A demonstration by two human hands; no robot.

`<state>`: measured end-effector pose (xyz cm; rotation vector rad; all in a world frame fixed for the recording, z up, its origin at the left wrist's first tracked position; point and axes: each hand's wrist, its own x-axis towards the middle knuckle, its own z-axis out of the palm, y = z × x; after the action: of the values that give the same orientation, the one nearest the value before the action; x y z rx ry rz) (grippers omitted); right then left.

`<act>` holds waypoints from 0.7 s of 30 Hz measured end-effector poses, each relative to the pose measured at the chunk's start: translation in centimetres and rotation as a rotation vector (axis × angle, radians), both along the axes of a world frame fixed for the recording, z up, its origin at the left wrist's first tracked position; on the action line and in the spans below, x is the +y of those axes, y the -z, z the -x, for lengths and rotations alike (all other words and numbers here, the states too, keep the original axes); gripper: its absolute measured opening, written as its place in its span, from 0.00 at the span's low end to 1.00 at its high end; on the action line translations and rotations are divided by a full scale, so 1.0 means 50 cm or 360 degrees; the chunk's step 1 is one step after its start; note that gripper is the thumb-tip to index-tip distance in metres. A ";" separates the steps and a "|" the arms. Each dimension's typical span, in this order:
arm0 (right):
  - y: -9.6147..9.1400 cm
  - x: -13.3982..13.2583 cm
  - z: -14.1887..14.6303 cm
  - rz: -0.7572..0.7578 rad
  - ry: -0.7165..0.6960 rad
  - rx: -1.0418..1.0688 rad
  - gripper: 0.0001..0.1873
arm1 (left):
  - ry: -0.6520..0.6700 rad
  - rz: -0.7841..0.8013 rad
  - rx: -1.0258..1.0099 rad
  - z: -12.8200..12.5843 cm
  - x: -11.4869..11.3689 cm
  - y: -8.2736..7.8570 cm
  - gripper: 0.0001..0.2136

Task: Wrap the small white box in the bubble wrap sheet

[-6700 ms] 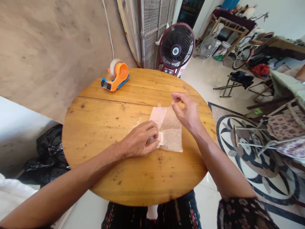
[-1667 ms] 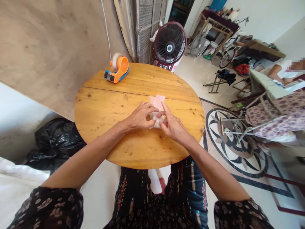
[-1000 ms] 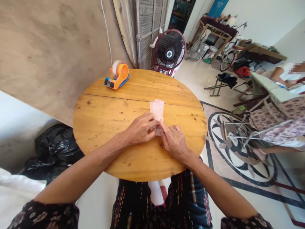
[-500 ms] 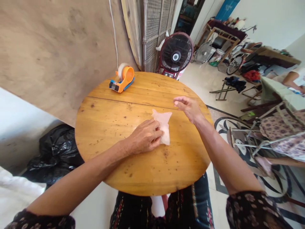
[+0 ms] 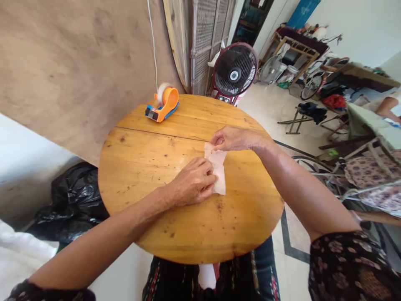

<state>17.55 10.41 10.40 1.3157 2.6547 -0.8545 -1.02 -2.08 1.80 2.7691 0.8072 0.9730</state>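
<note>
A small pale pink folded wrap [image 5: 219, 171], like bubble wrap, lies on the round wooden table [image 5: 150, 167]. My left hand [image 5: 194, 182] rests on the wrap's left side with its fingers curled, pressing it down. My right hand [image 5: 230, 139] reaches across from the right and pinches the wrap's far top corner. What is inside the wrap is hidden.
An orange tape dispenser [image 5: 163, 106] sits at the table's far edge. Behind the table stand a red floor fan [image 5: 234, 73] and a rattan screen [image 5: 203, 37]. Black bags [image 5: 72, 200] lie on the floor at left. Another person's arm [image 5: 387, 106] shows far right.
My right hand, lifted off to the right half a second ago, has come back down and taken the wrap's far corner. My left hand stayed on the wrap.
</note>
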 end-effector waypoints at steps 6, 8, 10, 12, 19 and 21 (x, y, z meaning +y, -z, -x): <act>0.007 -0.016 0.012 -0.0020 0.0211 0.0016 0.04 | -0.0007 0.0000 0.0021 -0.001 0.001 -0.003 0.09; 0.019 -0.013 0.008 -0.0031 0.0345 0.0117 0.07 | -0.0010 -0.0002 0.0026 -0.001 0.001 -0.004 0.08; 0.029 -0.010 0.002 0.0052 0.0465 0.0236 0.08 | -0.0012 -0.0009 0.0027 -0.001 0.001 -0.005 0.08; 0.037 -0.009 -0.006 0.0204 0.0531 0.0373 0.10 | -0.0023 -0.0033 0.0000 0.000 0.000 -0.004 0.07; 0.065 0.009 -0.035 0.0555 0.0809 0.0648 0.07 | 0.0000 -0.0098 0.0033 0.005 0.001 -0.002 0.05; 0.072 0.019 -0.041 0.0655 0.0876 0.0682 0.06 | 0.0021 -0.0071 0.0078 0.004 0.005 -0.002 0.05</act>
<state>19.59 11.37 6.79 1.9336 2.1710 -1.8118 -1.24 -1.85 1.89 2.8434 0.7818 0.9355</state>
